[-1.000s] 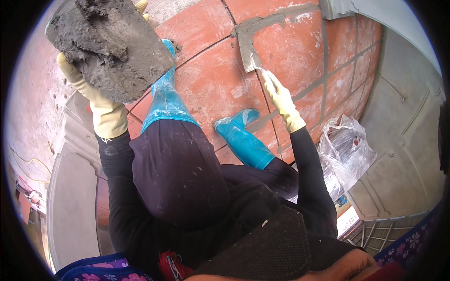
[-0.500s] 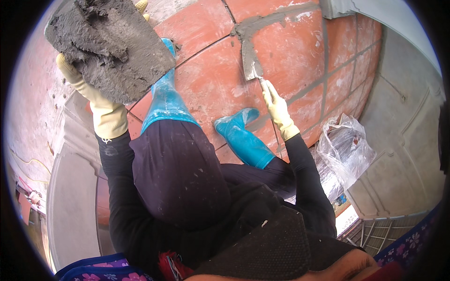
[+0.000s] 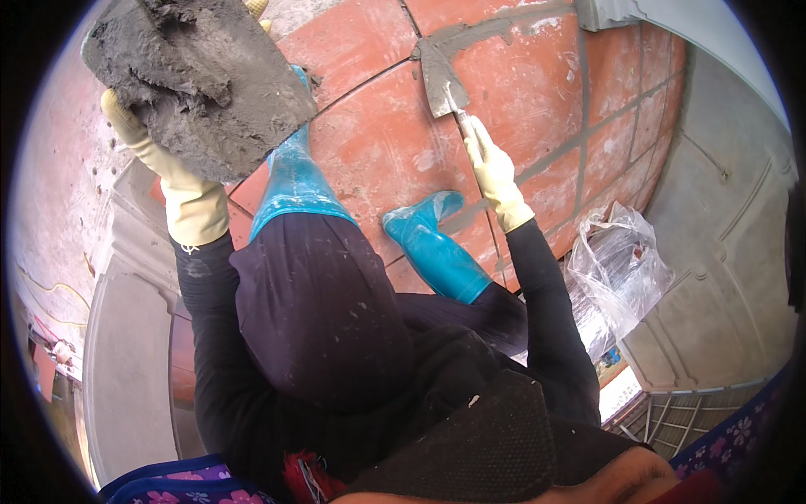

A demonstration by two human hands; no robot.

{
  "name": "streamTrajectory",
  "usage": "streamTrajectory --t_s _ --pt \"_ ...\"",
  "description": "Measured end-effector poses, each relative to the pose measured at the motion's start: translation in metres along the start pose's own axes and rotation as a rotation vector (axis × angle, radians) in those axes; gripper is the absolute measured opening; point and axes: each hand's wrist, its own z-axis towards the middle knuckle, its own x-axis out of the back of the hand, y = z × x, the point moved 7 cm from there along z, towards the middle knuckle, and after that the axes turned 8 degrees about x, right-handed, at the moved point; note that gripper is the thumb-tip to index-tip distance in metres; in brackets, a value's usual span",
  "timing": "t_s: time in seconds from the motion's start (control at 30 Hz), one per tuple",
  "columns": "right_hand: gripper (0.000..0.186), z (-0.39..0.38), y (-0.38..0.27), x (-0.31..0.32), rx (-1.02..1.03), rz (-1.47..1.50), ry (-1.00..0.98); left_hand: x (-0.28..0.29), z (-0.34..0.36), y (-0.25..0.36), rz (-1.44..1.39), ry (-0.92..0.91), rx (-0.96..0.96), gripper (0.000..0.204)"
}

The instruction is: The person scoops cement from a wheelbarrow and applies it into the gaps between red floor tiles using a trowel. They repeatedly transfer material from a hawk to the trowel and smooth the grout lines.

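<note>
My left hand (image 3: 154, 155), in a cream rubber glove, grips a flat board heaped with dark grey mortar (image 3: 197, 92); the board hides part of its fingers and part of my left leg. My gloved right hand (image 3: 492, 172) holds a small trowel (image 3: 437, 81) by its handle, its grey-smeared blade lying at a dark joint between red square floor tiles (image 3: 369, 155). Just above the blade, a band of wet grey mortar (image 3: 478, 36) runs along the joint. My blue rubber boots (image 3: 437, 260) stand on the tiles.
A clear plastic bag (image 3: 617, 269) lies right of my right arm. A moulded grey concrete surface (image 3: 714, 269) curves along the right, another moulded edge (image 3: 126, 353) is at the left. At far left are a pale rough surface (image 3: 59, 210), a yellow cord and small clutter.
My right hand and trowel first drew down toward me, then moved up and slightly left along the joint. The left hand and board have risen slightly.
</note>
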Motion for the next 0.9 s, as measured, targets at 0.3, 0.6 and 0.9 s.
streamTrajectory --t_s 0.3,0.6,0.9 --pt "0.048 -0.056 0.040 -0.016 -0.056 -0.017 -0.028 -0.023 0.002 -0.006 0.140 -0.124 0.005 0.121" --pt "0.051 -0.073 0.045 -0.009 -0.377 0.631 -0.082 -0.014 0.001 -0.004 0.093 -0.102 0.003 0.121" --pt "0.052 -0.007 0.010 -0.004 -0.226 0.257 -0.060 -0.012 0.002 -0.007 0.067 -0.084 0.011 0.121"
